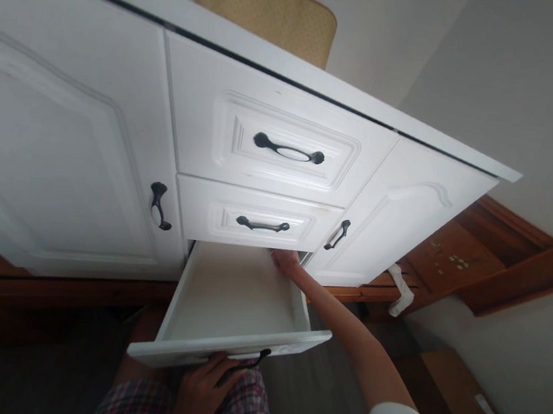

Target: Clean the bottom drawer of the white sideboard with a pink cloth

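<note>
— Start with the big piece: the white cabinet (pixel 87 143) fills most of what we see, and our open drawer (pixel 230 295) is the lowest of three, pulled well out toward us below the middle drawer (pixel 259 218).

— We judge it light to move. It looks like a stiff painted box with nothing lying on the part of its floor we can see, so it should run easily on its slides, though it may sag or rack if we lean on one corner.

— Where do we hold it?

— By the dark handle (pixel 243 363) at the middle of the front panel. Our left hand (pixel 203 393) is already there from below, fingers curled about the handle's left end. Our right hand (pixel 286 260) reaches to the far right corner inside, touching the wall there.

— Is that hand gripping anything?

— We cannot tell; its fingers are tucked under the middle drawer's edge, and the back of the open drawer is hidden there too.

— Anything else lost?

— The slides are out of sight, and the tan board (pixel 265 7) on top is cut off by the frame.
</note>
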Demonstrator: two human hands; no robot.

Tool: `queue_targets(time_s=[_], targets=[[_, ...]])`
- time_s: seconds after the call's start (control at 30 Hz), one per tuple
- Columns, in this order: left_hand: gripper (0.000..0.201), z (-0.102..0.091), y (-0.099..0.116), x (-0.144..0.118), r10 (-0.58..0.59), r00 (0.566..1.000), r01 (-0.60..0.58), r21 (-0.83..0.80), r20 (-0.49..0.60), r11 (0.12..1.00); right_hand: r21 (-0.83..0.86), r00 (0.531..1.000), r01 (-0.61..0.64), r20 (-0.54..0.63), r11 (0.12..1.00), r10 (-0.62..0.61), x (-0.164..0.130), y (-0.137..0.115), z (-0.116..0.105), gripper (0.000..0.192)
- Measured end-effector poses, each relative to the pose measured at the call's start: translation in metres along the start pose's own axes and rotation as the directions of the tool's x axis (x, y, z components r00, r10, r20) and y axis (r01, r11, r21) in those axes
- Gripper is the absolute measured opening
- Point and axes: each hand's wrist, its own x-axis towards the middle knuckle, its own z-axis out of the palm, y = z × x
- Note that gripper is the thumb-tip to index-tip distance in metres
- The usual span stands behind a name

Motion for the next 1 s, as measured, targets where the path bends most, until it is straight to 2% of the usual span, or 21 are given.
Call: queue_targets(time_s=[0.13,0.3,0.47,0.57,0.67,0.77,0.9,1.0], targets=[[0.049,-0.001,0.002,0.0,-0.025,0.999,0.025,0.002,0.022,1.0,-0.042,0.999,-0.027,0.034,0.999,0.029,0.001,-0.008,0.009,0.042],[0.051,-0.007,0.004,0.005,-0.039,0.998,0.036,0.049,0.049,0.998,-0.085,0.993,0.006,0.117,0.996,0.004,-0.009,-0.004,0.014,0.042],[0.054,-0.009,0.007,0.005,-0.055,0.994,0.05,0.057,0.092,0.997,-0.15,0.986,0.084,0.153,0.985,-0.061,-0.037,-0.003,0.016,0.019],[0.051,-0.006,0.009,0.001,-0.089,0.992,0.086,0.043,0.091,0.995,-0.145,0.971,0.19,0.172,0.971,-0.164,-0.062,-0.003,0.016,0.02],[0.044,-0.003,0.009,-0.004,-0.136,0.984,0.136,0.014,0.113,0.991,-0.108,0.928,0.313,0.244,0.944,-0.28,-0.087,-0.002,0.016,0.019],[0.04,-0.002,0.008,-0.005,-0.169,0.976,0.173,-0.017,0.136,0.985,-0.047,0.862,0.415,0.34,0.909,-0.376,-0.112,0.0,0.015,0.013],[0.045,-0.004,0.007,-0.001,-0.098,0.991,0.099,-0.01,0.088,0.995,0.036,0.772,0.487,0.45,0.873,-0.449,-0.135,-0.003,0.016,0.013],[0.048,-0.003,0.008,0.0,-0.054,0.996,0.053,0.017,0.07,0.998,0.071,0.729,0.498,0.506,0.864,-0.462,-0.136,-0.008,0.015,0.015]])
